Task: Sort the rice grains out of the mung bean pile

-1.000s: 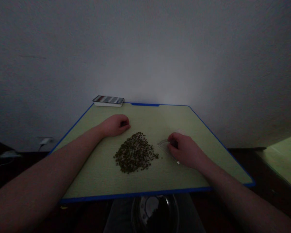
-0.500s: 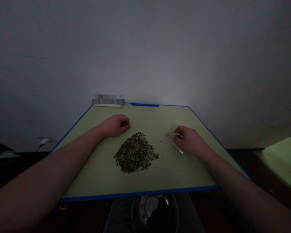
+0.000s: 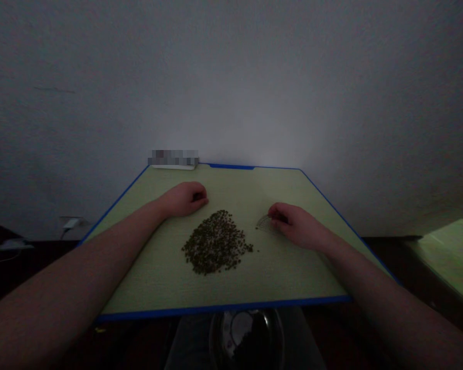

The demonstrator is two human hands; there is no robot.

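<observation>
Nearest to us, a shiny round bowl (image 3: 247,334) is sitting at 6 o'clock just below the worktop (image 3: 224,310), with something dark lying inside it, and our legs (image 3: 185,341) are showing on either side of it. On the worktop, which is pale green with a blue edge, a heap of small dark green seeds (image 3: 216,242) is lying near the middle, with a few strays scattering out at its 3 o'clock side. Our left hand (image 3: 185,199) is resting at the heap's 11 o'clock, just beside it but not touching, its fingers (image 3: 200,198) curled together around nothing. Our right hand (image 3: 295,225) is reaching in from 4 o'clock and sitting at the heap's 2 o'clock, near the seeds but apart from them. Its fingers (image 3: 275,210) are closing on a clear curved scraper (image 3: 263,223), whose rounded edge is showing at their tips and pointing toward the heap. Farther off at 12 o'clock, a white block (image 3: 173,167) is sitting at the worktop's far edge, its top blurred beyond telling. Behind it, a pale wall (image 3: 231,77) is rising, with a plug (image 3: 71,223) sitting low at 10 o'clock.
</observation>
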